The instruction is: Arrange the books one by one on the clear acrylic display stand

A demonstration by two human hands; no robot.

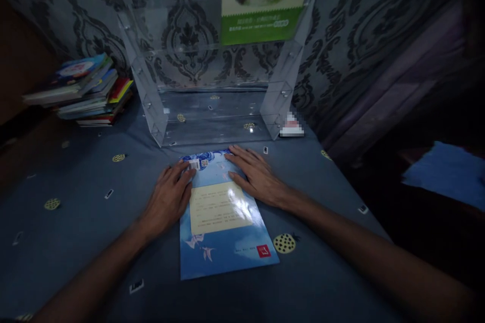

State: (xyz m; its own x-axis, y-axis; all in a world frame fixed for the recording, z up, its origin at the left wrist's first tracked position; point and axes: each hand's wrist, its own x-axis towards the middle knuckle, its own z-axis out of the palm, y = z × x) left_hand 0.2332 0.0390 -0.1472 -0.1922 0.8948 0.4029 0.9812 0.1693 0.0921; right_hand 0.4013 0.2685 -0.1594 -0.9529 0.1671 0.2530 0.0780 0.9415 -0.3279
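A blue book (227,249) lies flat on the patterned tablecloth, its printed text upside down to me. It has a cream text panel, a small red logo near the close edge and a barcode at the far end. My left hand (168,199) rests along its left edge, fingertips on the cover by the barcode. On the far right part of the cover lies my right hand (255,174), fingers spread. Both hands are flat and grip nothing.
Behind the book stands a clear acrylic rack (159,128) with a green-and-cream book (261,25) on its upper tier. A stack of books (87,90) sits at the back left. Blue cloth (445,174) lies off the table's right side. A patterned wall (189,19) closes the back.
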